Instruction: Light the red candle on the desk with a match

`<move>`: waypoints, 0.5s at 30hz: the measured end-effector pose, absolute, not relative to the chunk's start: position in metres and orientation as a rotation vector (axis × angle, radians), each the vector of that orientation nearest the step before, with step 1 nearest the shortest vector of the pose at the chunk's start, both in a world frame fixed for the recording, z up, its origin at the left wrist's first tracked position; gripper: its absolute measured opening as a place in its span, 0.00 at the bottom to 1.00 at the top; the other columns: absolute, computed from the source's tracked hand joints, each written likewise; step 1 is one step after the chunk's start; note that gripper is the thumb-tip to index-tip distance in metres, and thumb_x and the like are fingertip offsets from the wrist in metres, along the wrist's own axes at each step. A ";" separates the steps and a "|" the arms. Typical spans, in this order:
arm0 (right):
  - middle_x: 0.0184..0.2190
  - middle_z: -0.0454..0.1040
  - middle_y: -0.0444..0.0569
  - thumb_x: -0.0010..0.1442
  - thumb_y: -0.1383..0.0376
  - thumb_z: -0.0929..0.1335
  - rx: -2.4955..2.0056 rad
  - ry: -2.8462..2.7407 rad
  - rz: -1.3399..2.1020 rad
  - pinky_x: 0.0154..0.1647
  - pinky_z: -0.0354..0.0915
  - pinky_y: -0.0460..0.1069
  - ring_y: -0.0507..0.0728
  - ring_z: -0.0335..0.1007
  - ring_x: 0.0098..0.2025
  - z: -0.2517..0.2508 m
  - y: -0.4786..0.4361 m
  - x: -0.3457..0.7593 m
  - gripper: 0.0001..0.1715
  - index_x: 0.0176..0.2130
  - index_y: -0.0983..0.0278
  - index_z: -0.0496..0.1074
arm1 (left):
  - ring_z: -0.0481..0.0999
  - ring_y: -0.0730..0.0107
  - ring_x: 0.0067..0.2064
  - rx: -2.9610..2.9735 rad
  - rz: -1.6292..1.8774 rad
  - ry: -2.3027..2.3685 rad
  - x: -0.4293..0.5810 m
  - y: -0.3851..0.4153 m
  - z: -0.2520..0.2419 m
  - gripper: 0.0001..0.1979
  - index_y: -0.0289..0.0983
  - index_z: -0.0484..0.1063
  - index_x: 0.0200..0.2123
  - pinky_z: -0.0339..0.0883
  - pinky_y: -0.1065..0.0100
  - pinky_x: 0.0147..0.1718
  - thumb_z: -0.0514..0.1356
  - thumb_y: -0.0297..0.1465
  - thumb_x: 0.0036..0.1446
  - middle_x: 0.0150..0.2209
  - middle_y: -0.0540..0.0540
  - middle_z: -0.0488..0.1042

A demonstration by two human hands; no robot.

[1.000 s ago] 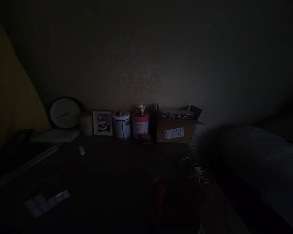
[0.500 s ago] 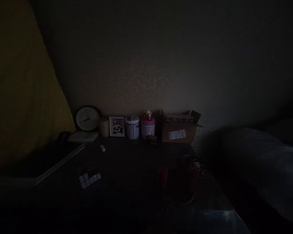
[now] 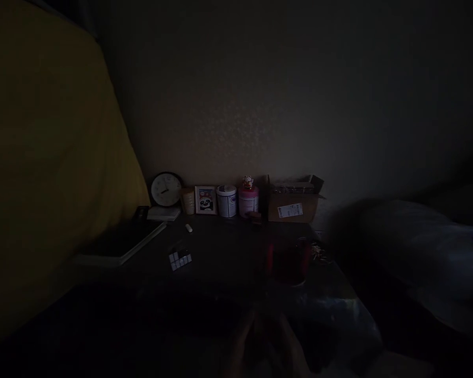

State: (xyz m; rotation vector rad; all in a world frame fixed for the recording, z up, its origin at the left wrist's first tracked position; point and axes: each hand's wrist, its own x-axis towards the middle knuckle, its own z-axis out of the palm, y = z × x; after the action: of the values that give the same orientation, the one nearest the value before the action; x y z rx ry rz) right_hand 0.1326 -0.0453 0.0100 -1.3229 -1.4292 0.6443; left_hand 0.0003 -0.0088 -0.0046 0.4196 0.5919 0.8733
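Note:
Low in the view, my left hand [image 3: 241,341] and my right hand [image 3: 294,344] are side by side at the near edge of the dark table. Dim light shows the outer fingers stretched forward, apart from each other. Between them it is too dark to make out detail, and I see nothing held. Ahead of my hands stands a dark red holder-like object [image 3: 287,262] with two upright sides. Farther left lies a small flat piece with white squares [image 3: 180,261].
Along the wall stand a round clock [image 3: 166,190], a stack of cups [image 3: 188,201], a panda picture frame [image 3: 205,200], a white tub [image 3: 226,201], a pink-lidded tub [image 3: 248,203] with a figurine [image 3: 248,182], and an open cardboard box [image 3: 294,210]. A yellow cloth [image 3: 63,147] hangs left.
The view has tilted down and shifted left, so the table items appear farther right and most sit higher. Both my hands have come into view at the bottom.

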 end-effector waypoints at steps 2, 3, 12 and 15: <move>0.48 0.72 0.49 0.59 0.56 0.63 -1.317 -1.430 0.644 0.46 0.70 0.49 0.61 0.68 0.52 0.009 -0.045 0.133 0.22 0.53 0.55 0.65 | 0.65 0.54 0.56 0.422 0.904 0.561 -0.001 -0.013 -0.007 0.15 0.41 0.74 0.42 0.64 0.61 0.50 0.62 0.37 0.51 0.49 0.42 0.74; 0.50 0.71 0.50 0.59 0.56 0.63 -1.310 -1.437 0.642 0.48 0.69 0.50 0.60 0.66 0.54 0.010 -0.045 0.133 0.23 0.54 0.55 0.64 | 0.65 0.55 0.57 0.424 0.920 0.542 -0.001 -0.014 -0.008 0.15 0.41 0.74 0.43 0.63 0.61 0.50 0.62 0.37 0.51 0.49 0.43 0.74; 0.49 0.72 0.52 0.56 0.58 0.68 -1.148 -1.402 1.038 0.50 0.66 0.53 0.61 0.68 0.51 0.030 -0.035 0.156 0.22 0.50 0.60 0.67 | 0.71 0.58 0.50 0.383 0.881 0.469 0.013 -0.003 -0.009 0.15 0.34 0.73 0.41 0.65 0.63 0.47 0.61 0.37 0.52 0.40 0.41 0.77; 0.43 0.75 0.53 0.55 0.54 0.68 -1.230 -1.281 1.036 0.44 0.67 0.53 0.62 0.71 0.46 0.025 -0.027 0.169 0.20 0.43 0.64 0.73 | 0.74 0.62 0.46 0.373 0.801 0.458 0.019 -0.004 -0.003 0.15 0.31 0.74 0.39 0.65 0.68 0.43 0.58 0.37 0.55 0.40 0.40 0.77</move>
State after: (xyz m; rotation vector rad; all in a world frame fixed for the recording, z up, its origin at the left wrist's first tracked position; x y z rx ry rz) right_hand 0.1693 -0.0273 0.0251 -1.2297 -1.2806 1.0357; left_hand 0.0195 -0.0041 -0.0028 0.3730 0.4582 0.8011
